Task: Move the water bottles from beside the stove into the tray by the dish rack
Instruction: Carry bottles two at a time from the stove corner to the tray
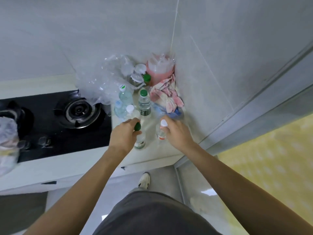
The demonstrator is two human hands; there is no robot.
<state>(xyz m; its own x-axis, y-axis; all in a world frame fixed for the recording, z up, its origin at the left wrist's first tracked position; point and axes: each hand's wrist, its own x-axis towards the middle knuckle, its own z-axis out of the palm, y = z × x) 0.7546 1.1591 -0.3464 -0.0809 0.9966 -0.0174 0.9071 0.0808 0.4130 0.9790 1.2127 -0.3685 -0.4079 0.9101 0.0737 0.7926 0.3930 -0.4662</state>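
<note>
Several clear water bottles stand on the white counter to the right of the black gas stove [55, 126]. My left hand [123, 134] grips the neck of a green-capped bottle [140, 141]. My right hand [176, 131] grips the neck of a white-capped bottle with a red label [160, 133]. Behind them stand another green-capped bottle [144, 103], a white-capped bottle [131, 111] and a bottle with a green-and-white cap [124, 95]. The tray and the dish rack are out of view.
A crumpled clear plastic bag [101, 78], jars with white lids [137, 77], a pink container [160, 70] and a pink-white cloth [166, 95] crowd the tiled wall corner. A wrapped item [7, 141] sits at the far left. The counter edge [118, 164] runs below my hands.
</note>
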